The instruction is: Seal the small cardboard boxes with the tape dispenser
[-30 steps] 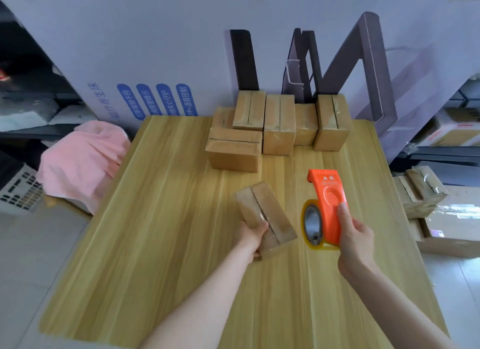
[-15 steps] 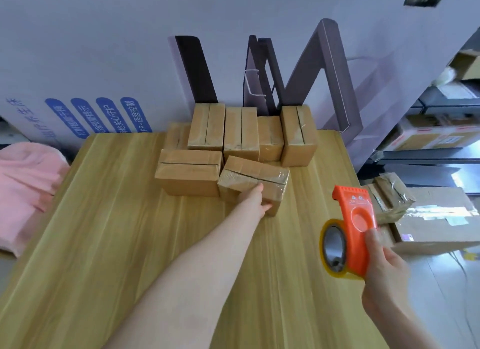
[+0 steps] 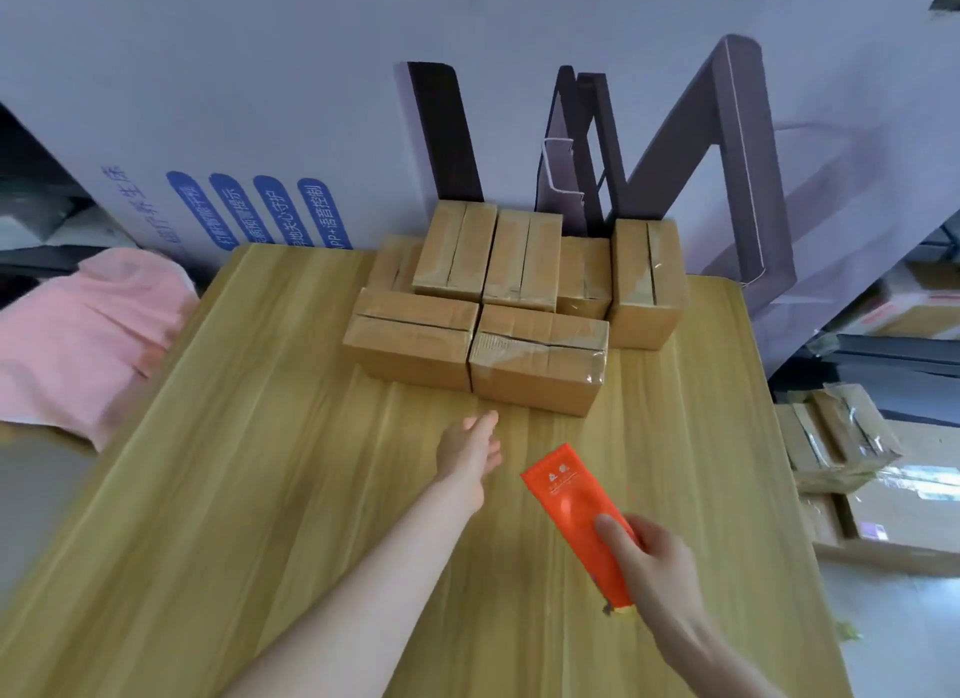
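Observation:
Several small cardboard boxes are grouped at the far middle of the wooden table (image 3: 218, 489). The nearest one, a taped box (image 3: 537, 357), lies at the group's front right beside another taped box (image 3: 413, 336). My left hand (image 3: 470, 450) hovers over the table just in front of them, fingers relaxed, holding nothing. My right hand (image 3: 654, 567) grips the orange tape dispenser (image 3: 576, 510) near the table's right side. The dispenser is tilted flat, its orange face up and its tape roll hidden.
A large white printed carton (image 3: 249, 126) stands behind the table. A pink cloth (image 3: 78, 334) lies off the left edge. More cardboard boxes (image 3: 836, 437) are stacked on the floor to the right.
My left hand pushed the taped box up to the group, let it go and drew back. My right hand swung the dispenser inward and tilted it flat.

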